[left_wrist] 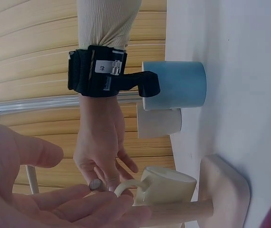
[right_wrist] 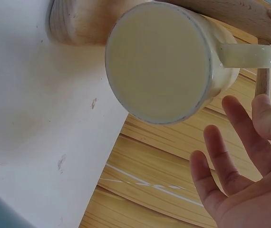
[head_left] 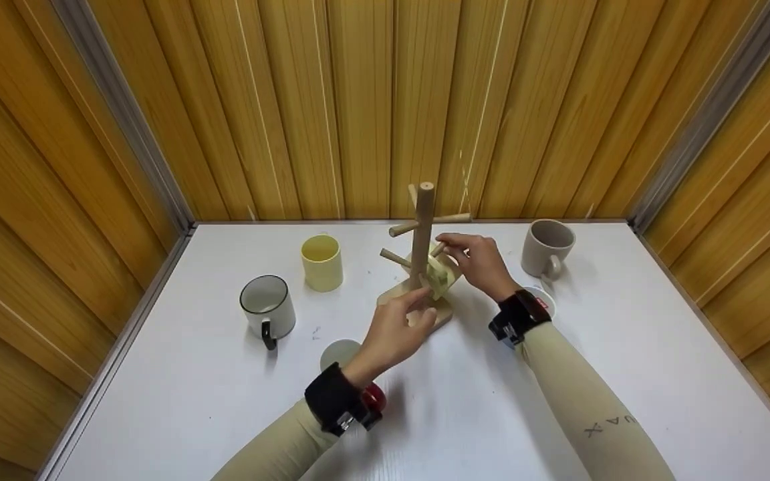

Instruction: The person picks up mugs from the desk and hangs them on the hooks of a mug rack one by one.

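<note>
A wooden mug tree [head_left: 424, 234] stands on the table with pegs at several heights. A pale yellow mug [right_wrist: 159, 61] hangs tilted by its handle [right_wrist: 249, 56] from a low peg, its base toward the right wrist camera. My right hand [head_left: 482, 264] is at that peg's tip, thumb and fingertips close to the peg, other fingers spread beside the mug. My left hand [head_left: 392, 331] is in front of the post with its fingers extended and thumb apart. In the left wrist view, the left fingers [left_wrist: 83, 206] overlap the post and lie near the mug handle.
To the left are a yellow mug [head_left: 323, 270] and a white mug [head_left: 275, 314] with black rim and handle. A beige mug [head_left: 539, 257] stands at right; a blue mug [left_wrist: 176, 85] is partly under my right wrist. My left wrist partly covers another mug [head_left: 339, 351]. Wood-panelled walls [head_left: 358, 107] enclose the table.
</note>
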Motion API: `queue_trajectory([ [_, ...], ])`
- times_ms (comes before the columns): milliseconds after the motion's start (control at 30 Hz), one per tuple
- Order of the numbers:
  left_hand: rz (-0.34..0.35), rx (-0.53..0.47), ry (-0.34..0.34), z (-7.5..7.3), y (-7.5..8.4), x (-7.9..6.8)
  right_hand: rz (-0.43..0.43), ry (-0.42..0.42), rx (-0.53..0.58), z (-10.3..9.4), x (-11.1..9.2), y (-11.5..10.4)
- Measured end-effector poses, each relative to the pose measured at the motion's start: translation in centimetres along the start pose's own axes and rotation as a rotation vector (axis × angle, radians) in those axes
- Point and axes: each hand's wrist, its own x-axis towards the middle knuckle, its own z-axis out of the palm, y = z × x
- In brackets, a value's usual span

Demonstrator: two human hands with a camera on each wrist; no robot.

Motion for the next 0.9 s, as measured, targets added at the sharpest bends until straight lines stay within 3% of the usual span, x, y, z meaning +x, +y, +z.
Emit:
queue_trajectory([
  [233, 0.125, 0.071, -0.066, -0.7, -0.4, -0.4, 0.006, -0.041, -0.008, -0.2, -0.2, -0.1],
  [533, 0.333, 0.225, -0.21, -3.8, -0.4, -0.3, 0.012, -0.145, -0.111, -0.8, -0.2, -1.1],
  [733, 0.382, 0.343, -0.309, -5.6, -0.7, -0.8, 0.015, -0.172, -0.115, -1.0, -0.5, -1.4],
  [900, 0.361, 0.428, -0.348, -6.9, -1.2, -1.4, -0.043, -0.153, -0.08, -1.0, -0.9, -1.4],
])
